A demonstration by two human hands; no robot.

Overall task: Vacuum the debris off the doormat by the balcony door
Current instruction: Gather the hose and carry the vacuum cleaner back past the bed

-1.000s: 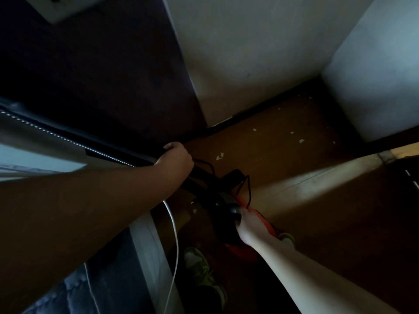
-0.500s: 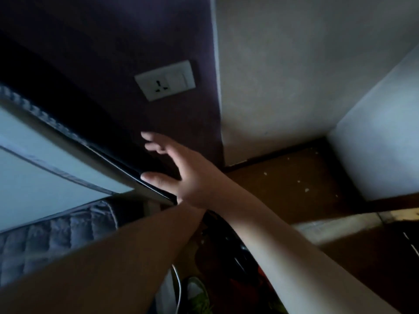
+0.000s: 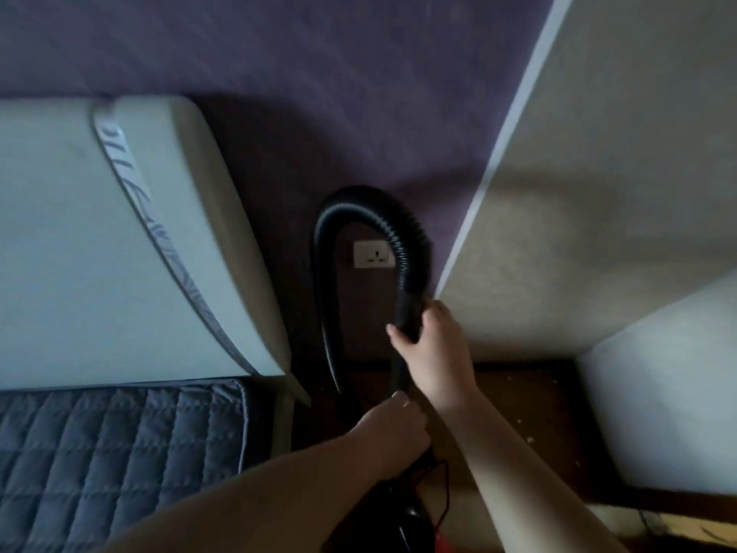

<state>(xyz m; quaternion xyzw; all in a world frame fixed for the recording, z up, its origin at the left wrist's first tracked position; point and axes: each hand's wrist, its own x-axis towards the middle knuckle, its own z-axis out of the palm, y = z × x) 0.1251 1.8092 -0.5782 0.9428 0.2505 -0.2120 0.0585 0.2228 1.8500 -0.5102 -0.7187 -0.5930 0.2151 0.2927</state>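
Both hands are on the black vacuum hose: the right hand wraps its grip round the smooth cuff at one end, and the left hand curls round the dark tube lower down, above the vacuum body at the bottom edge. That hose arches up in a loop before the purple wall, partly covering a white socket, beside the bed and its pale headboard. Pale crumbs speckle the brown floor to the right; the doormat itself cannot be made out.
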